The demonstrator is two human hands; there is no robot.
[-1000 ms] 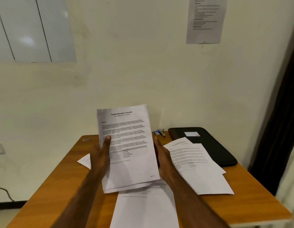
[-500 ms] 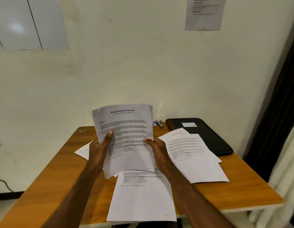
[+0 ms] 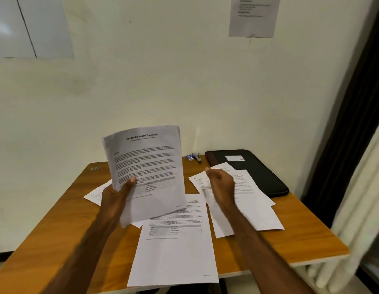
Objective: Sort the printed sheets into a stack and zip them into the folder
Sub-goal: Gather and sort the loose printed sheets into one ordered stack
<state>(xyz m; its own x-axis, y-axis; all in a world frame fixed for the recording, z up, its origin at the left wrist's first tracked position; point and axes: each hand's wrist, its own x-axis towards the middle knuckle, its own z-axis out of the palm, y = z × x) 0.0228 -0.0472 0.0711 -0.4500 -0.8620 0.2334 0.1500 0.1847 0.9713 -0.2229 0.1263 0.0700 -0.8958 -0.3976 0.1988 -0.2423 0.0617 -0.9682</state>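
My left hand [image 3: 115, 197] grips a stack of printed sheets [image 3: 149, 166] by its lower left edge and holds it upright above the table. My right hand [image 3: 221, 184] is off the stack, over the loose sheets on the right [image 3: 254, 200]. Its fingers are curled and seem to pinch the top edge of one sheet; motion blur hides the contact. Another printed sheet [image 3: 173, 251] lies flat near the front edge, and one more sheet [image 3: 95, 195] peeks out behind my left hand. The black zip folder [image 3: 258, 172] lies shut at the back right.
The wooden table [image 3: 63, 225] stands against a cream wall. A small stapler and a blue box [image 3: 194, 157] sit at the back edge beside the folder. A paper notice [image 3: 253, 15] hangs on the wall. A dark door frame and a pale curtain [image 3: 358, 209] are on the right.
My right hand let go of the stack's right edge and moved right, over the loose sheets. My left hand now holds the stack alone, and the stack has tilted slightly.
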